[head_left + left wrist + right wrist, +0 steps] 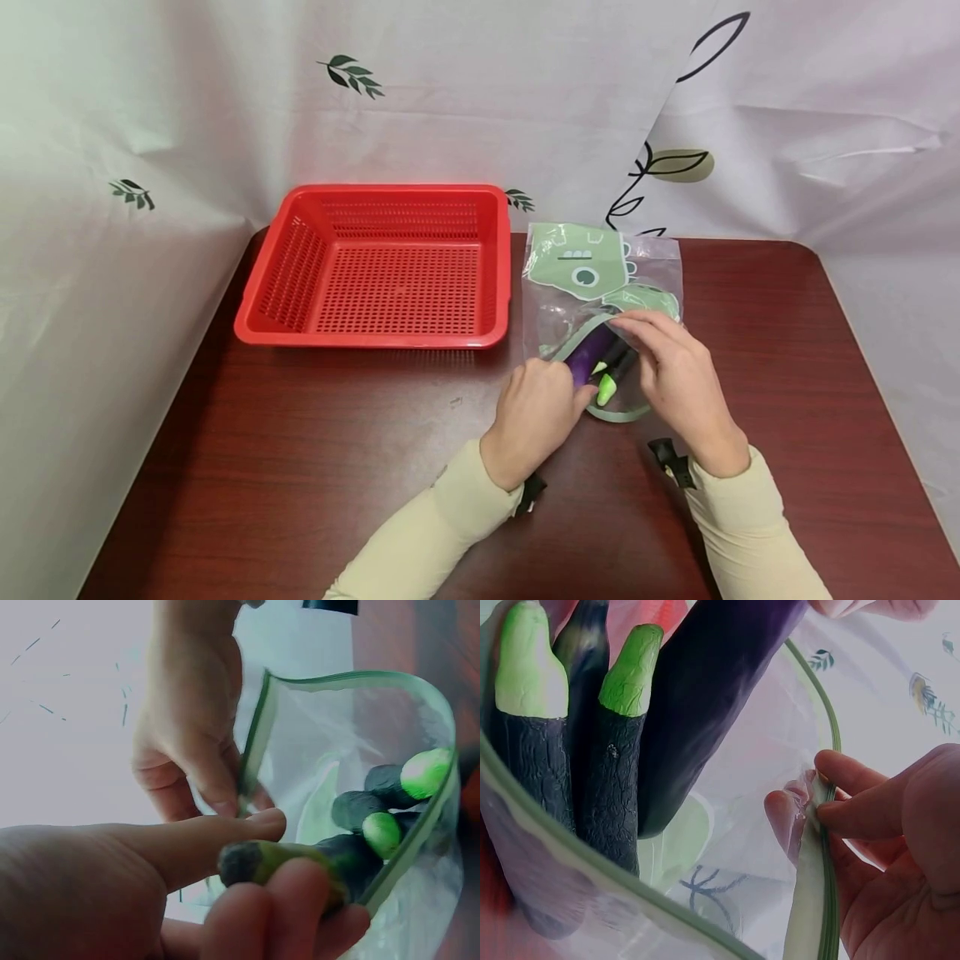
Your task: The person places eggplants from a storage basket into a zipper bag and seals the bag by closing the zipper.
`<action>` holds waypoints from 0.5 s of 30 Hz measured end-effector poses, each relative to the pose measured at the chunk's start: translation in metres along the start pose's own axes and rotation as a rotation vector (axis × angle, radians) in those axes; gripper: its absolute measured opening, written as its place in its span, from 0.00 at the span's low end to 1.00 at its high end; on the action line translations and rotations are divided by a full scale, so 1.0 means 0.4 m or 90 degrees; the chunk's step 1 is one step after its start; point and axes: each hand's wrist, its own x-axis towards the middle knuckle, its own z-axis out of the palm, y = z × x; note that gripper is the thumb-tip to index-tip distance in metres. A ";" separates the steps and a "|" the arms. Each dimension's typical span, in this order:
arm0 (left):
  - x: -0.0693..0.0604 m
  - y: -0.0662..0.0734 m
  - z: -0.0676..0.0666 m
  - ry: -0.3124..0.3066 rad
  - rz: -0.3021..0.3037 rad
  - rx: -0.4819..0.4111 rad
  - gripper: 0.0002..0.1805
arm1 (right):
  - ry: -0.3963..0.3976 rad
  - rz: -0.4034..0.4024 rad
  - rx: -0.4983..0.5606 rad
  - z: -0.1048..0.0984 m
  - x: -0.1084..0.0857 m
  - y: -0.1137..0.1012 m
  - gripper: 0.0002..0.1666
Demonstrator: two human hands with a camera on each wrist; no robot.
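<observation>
Eggplant (591,352) sits partly inside the clear bag (558,267), right of the red basket (375,340) on the table (337,467); the left hand (532,414) grips its stem end (289,856), the right hand (684,379) pinches the bag's rim. Dark, green-ended vegetables (613,787) crowd beside it; a curtain (480,125) hangs at the far side.

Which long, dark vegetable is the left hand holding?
The thick, smooth purple eggplant. The left hand grips its end; the thinner, wrinkled black vegetables with bright green ends sit ungripped in the clear plastic bag.
</observation>
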 end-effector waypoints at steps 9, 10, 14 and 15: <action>0.003 0.004 0.002 0.007 0.000 -0.029 0.19 | -0.005 0.004 0.001 -0.002 0.002 -0.003 0.23; 0.003 0.005 0.001 0.004 -0.001 -0.036 0.18 | -0.005 0.005 0.001 -0.003 0.002 -0.003 0.23; 0.000 0.011 -0.004 -0.003 -0.003 -0.055 0.15 | -0.003 0.006 0.001 -0.003 0.002 -0.004 0.23; 0.000 0.013 -0.003 -0.001 -0.003 -0.057 0.14 | -0.002 0.007 0.001 -0.004 0.002 -0.004 0.23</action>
